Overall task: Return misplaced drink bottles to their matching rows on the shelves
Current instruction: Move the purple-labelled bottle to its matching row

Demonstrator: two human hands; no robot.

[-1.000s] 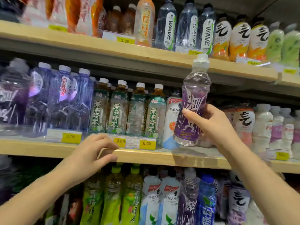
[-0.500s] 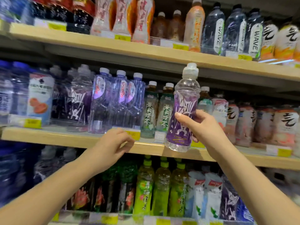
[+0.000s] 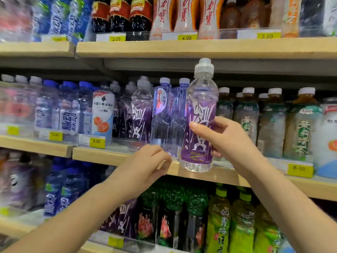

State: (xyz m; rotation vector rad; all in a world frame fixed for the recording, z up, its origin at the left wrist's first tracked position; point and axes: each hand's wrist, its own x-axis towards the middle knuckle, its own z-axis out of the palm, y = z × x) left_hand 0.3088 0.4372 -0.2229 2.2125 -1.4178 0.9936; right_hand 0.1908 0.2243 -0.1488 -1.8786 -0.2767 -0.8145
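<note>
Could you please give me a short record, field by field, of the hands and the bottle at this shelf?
Right hand: grips purple bottle, upright, in front of the shelf
Left hand: holds nothing, fingers loosely curled, by shelf edge
Matching row: same purple bottles, further left on shelf
In between: water bottles

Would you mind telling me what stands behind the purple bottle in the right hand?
Behind the purple bottle, gripped by the right hand, blue-tinted water bottles stand on the middle shelf; a green-labelled tea bottle shows beside it. Whatever stands directly behind its label is covered.
</note>
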